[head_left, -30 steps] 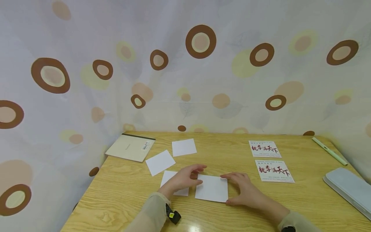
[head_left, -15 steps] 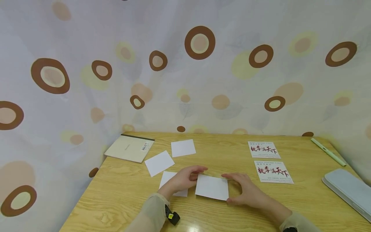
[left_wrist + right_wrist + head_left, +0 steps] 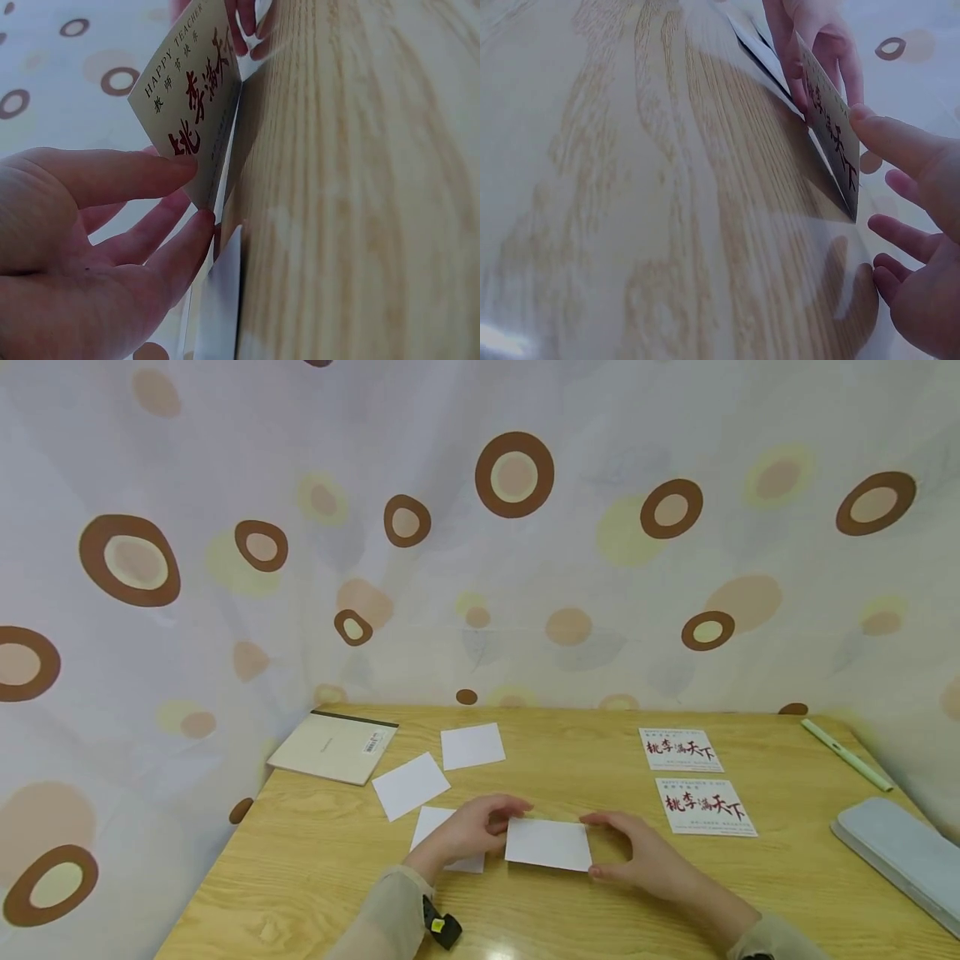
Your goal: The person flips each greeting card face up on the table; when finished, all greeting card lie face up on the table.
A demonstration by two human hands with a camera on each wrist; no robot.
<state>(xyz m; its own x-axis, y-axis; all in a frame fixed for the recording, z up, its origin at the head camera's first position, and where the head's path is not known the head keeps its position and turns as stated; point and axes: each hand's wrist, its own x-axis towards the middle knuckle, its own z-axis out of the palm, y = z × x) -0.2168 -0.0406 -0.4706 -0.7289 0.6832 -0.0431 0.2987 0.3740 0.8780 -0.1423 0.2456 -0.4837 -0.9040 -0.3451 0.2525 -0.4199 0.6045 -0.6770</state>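
Note:
Between the two hands, a postcard [image 3: 549, 845] is tilted up from the table, its near edge raised and its blank white side upward in the head view. Its underside shows red Chinese characters in the left wrist view. My left hand [image 3: 480, 827] holds the card's left side, thumb [image 3: 150, 176] on the printed face and a fingertip at the lower corner. The right hand [image 3: 645, 856] holds the right side, its thumb [image 3: 892, 139] touching the raised edge and its other fingers by the far corner. Partly under the left hand lies another blank-side-up card [image 3: 468, 863].
Two more white cards [image 3: 411, 786] lie blank side up at the left, near a cream notebook [image 3: 333, 746]. Two printed cards [image 3: 707, 807] lie face up at the right. Beyond them are a light green pen [image 3: 847, 755] and a pale blue case [image 3: 900, 852] on the wooden table [image 3: 300, 877].
The near edge of the card between my hands has risen from the table, tilting the card further. Both hands have stayed at its sides with only slight movement.

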